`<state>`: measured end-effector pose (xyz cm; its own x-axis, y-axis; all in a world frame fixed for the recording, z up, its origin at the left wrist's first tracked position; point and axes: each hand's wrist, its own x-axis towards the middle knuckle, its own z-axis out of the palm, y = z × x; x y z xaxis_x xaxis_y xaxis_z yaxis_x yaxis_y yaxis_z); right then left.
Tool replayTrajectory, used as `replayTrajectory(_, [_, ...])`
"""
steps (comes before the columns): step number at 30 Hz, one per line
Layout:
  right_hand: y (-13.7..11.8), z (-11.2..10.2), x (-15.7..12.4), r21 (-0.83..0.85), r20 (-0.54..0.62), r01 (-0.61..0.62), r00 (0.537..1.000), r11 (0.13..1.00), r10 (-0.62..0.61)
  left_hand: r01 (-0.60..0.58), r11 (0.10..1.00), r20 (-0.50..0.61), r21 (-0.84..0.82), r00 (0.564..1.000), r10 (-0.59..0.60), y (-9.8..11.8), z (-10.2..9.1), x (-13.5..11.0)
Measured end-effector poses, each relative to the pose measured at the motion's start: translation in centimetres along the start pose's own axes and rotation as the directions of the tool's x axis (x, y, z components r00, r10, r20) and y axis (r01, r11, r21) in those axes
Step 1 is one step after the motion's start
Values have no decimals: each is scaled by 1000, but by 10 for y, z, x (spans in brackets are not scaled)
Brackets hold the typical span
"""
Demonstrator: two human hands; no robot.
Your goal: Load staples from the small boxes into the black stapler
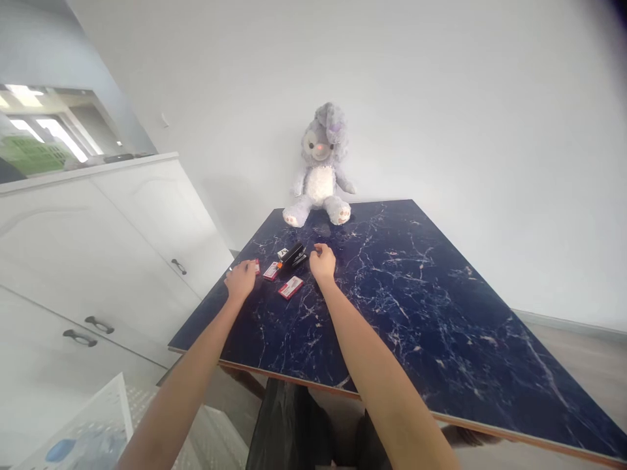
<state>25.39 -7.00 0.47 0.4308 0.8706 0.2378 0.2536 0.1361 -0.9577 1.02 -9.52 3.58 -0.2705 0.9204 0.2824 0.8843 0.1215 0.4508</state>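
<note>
My left hand (240, 281) is at the left side of the table, its fingers closed on a small red and white box (257, 266) that they partly cover. A black stapler (292, 256) lies in the middle of the group, just left of my right hand (323, 262). That hand rests on the table with curled fingers; whether anything is inside them is hidden. Between the left hand and the stapler lies a second red and white box (271, 271) with an orange bit beside it. Closer to me is another red and white box (291, 287). A small white item (283, 253) sits behind the stapler.
The dark blue marble-patterned table (392, 307) stands against a white wall. A grey plush toy (321, 166) sits at its far edge. White cabinets (142, 222) are on the left, and a white perforated basket (117, 418) stands low at the front left.
</note>
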Motion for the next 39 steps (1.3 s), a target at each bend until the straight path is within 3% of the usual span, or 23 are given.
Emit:
replayTrajectory(4, [4, 1, 4, 54, -11, -29, 999, 998, 30, -158, 984, 139, -82, 976, 169, 25, 21, 40])
replayTrajectory(7, [8, -6, 12, 84, -47, -48, 998, 995, 52, -316, 927, 241, -202, 901, 360, 54, 44, 53])
replayTrajectory(9, [10, -17, 19, 103, -22, 1, 1000, 995, 1, -393, 877, 290, -278, 836, 466, 69, 57, 51])
replayTrajectory(11, [11, -33, 24, 133, 132, 48, 989, 990, -65, -443, 826, 330, -348, 767, 550, 81, 66, 40])
replayTrajectory(14, [14, -68, 22, 139, 441, 48, 891, 989, -105, -527, 728, 333, -438, 657, 676, 96, 76, 9])
replayTrajectory(17, [18, -116, 12, 46, 580, 137, 803, 989, -139, -603, 615, 289, -508, 554, 781, 112, 79, -28])
replayTrajectory(18, [19, -133, 8, 42, 602, 147, 786, 988, -142, -608, 592, 270, -528, 541, 796, 117, 77, -37])
replayTrajectory(20, [18, -164, 2, 58, 651, 103, 750, 993, -116, -578, 577, 230, -577, 562, 794, 121, 71, -48])
replayTrajectory(22, [13, -187, -3, 58, 733, 47, 676, 997, -74, -510, 585, 191, -631, 628, 754, 119, 63, -48])
replayTrajectory(24, [5, -196, -9, 0, 805, 71, 591, 997, -42, -452, 600, 151, -660, 703, 695, 111, 56, -39])
replayTrajectory(25, [1, -195, -13, -41, 819, 117, 572, 992, -34, -433, 614, 132, -660, 738, 662, 106, 54, -33])
replayTrajectory(26, [-2, -191, -16, -81, 819, 173, 573, 982, -33, -413, 630, 113, -657, 772, 625, 101, 53, -28])
replayTrajectory(29, [-7, -173, -25, -116, 763, 280, 639, 953, -95, -361, 666, 88, -653, 837, 541, 93, 53, -16])
replayTrajectory(32, [-3, -159, -28, -106, 680, 306, 717, 946, -155, -348, 649, 105, -677, 826, 553, 92, 56, -15])
replayTrajectory(34, [1, -157, -27, -143, 616, 335, 767, 931, -181, -389, 620, 125, -681, 773, 622, 93, 55, -17])
replayTrajectory(36, [3, -158, -25, -219, 569, 419, 789, 881, -233, -451, 596, 162, -664, 691, 704, 95, 52, -18])
replayTrajectory(39, [1, -163, -22, -333, 569, 545, 767, 769, -297, -494, 553, 299, -671, 503, 811, 97, 42, -15])
